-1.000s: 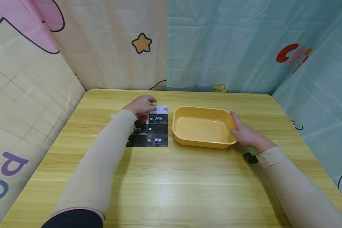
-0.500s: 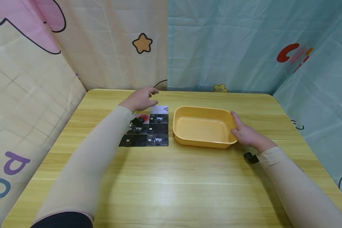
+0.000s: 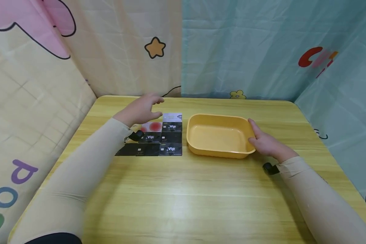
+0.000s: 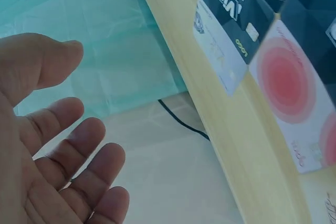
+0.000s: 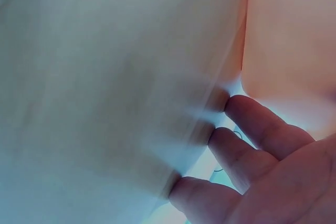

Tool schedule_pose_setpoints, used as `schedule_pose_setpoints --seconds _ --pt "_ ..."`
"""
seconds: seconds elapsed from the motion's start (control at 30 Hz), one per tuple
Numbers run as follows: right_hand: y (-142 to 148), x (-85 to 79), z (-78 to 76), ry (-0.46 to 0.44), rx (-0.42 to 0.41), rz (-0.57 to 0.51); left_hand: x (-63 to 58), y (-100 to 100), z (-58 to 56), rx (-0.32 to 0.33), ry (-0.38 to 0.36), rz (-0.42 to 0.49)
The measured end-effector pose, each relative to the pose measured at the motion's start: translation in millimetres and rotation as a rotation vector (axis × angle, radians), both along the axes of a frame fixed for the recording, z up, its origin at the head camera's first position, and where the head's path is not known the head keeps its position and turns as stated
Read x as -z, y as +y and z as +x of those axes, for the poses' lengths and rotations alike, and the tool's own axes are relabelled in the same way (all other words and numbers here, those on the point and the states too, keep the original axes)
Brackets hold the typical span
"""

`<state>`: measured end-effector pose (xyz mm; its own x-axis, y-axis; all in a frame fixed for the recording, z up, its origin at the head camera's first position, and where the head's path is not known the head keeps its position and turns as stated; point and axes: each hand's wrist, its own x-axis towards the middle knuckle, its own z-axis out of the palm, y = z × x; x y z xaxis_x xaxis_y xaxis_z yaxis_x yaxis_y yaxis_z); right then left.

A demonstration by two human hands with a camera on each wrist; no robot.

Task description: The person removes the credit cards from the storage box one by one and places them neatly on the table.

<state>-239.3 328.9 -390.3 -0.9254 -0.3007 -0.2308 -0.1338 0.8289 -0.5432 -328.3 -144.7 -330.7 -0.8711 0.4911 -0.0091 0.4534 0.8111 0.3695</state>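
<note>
My left hand (image 3: 141, 110) hovers over the table's back left, fingers loosely bent and apart, holding nothing. Below and beside it, several flat cards lie in rows edge to edge: a white card (image 3: 172, 117), a white card with red circles (image 3: 155, 126), and black cards marked VIP (image 3: 171, 149). The leftmost cards are partly hidden by my forearm. To the right of the cards stands a yellow plastic tray (image 3: 221, 137) with nothing inside. My right hand (image 3: 269, 144) grips its right end, thumb over the rim. In the right wrist view, several fingertips (image 5: 181, 190) touch the tabletop.
The wooden table (image 3: 183, 193) ends at the back against a beige and teal printed curtain (image 3: 247, 51). More curtain encloses the left and right sides. A small black wrist camera (image 3: 270, 168) sits on the right sleeve, another on the left.
My left hand has lifted away from the cards and moved left, uncovering more of the lower rows. My right hand and the tray have stayed put; the head view has shifted slightly.
</note>
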Motion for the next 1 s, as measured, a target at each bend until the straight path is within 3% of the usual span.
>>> schedule_pose_setpoints --seconds 0.33,0.6,0.83,1.0 --pt "3 -3.9 -5.2 -0.042 -0.038 -0.015 6.8 -24 22.5 -0.012 -0.005 -0.076" --pt "12 -6.1 -3.5 -0.046 0.007 -0.021 11.9 -37 39.7 -0.047 -0.037 -0.077" --pt "36 -3.3 -0.3 0.041 0.069 0.076 16.4 -75 47.2 -0.121 -0.030 -0.067" --pt "55 -5.6 0.0 0.045 0.111 0.157 18.3 -109 48.2 -0.178 -0.002 -0.093"
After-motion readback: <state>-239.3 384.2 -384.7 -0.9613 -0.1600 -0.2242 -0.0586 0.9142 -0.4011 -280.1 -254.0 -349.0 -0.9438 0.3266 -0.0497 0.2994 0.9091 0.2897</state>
